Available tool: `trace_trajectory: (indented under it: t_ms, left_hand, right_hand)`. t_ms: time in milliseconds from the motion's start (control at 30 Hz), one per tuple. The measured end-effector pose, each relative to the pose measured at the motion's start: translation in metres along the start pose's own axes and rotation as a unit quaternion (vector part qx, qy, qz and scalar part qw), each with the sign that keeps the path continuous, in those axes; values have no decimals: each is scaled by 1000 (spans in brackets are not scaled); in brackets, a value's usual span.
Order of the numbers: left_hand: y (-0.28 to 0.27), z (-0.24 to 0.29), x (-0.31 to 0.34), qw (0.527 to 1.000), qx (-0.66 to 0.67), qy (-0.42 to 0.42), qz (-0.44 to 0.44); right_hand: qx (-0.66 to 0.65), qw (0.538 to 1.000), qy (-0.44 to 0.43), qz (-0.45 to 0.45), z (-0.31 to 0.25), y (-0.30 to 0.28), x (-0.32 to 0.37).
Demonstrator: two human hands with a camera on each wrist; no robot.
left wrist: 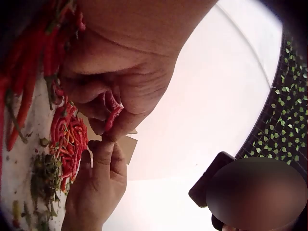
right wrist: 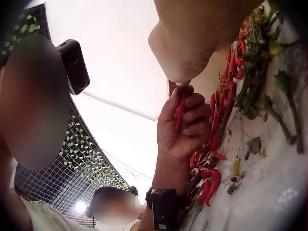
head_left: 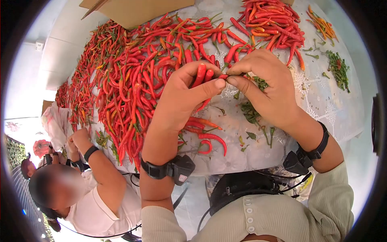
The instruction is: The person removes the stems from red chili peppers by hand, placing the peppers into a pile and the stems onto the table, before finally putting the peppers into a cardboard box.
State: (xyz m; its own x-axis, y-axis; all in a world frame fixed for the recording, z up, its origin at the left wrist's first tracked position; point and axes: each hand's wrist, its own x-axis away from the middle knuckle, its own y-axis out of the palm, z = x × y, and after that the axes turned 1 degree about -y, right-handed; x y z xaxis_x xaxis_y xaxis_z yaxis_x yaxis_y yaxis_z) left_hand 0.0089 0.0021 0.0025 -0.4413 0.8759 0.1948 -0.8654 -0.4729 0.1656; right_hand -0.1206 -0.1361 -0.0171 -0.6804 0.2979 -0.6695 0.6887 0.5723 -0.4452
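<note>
Over the table, my left hand [head_left: 181, 94] holds several red chili peppers [head_left: 200, 74] against its palm, their blunt ends poking up past the fingers. Its thumb and forefinger grip one more chili pepper [head_left: 223, 76] by the body. Fingertip to fingertip with it, my right hand [head_left: 269, 82] pinches the end of that same pepper; the fingers mostly hide this end. A red chili [left wrist: 113, 118] shows between the left fingers in the left wrist view. From the right wrist view, a chili [right wrist: 181, 110] lies along the left hand's curled fingers [right wrist: 195, 115].
A broad heap of red chilies [head_left: 137, 88] covers the table's left side. Another pile [head_left: 274, 30] lies at the back, with orange chilies [head_left: 322, 25] and green stems [head_left: 338, 70] to its right. A cardboard box [head_left: 149, 12] stands behind. Another person's arm [head_left: 105, 171] reaches in at left.
</note>
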Motion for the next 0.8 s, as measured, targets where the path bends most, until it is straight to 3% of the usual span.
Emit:
trace_trajectory:
  t_ms: [167, 467, 800]
  left_hand:
    - [1, -3, -1, 1000, 8, 9, 16]
    - [-3, -2, -1, 1000, 6, 15, -11]
    - [-4, 2, 3, 998, 45, -17, -50]
  right_hand:
    - [1, 1000, -12, 11, -2, -1, -1]
    - [-27, 998, -9, -50, -2, -3, 0]
    - [-215, 957, 138, -134, -6, -7, 0]
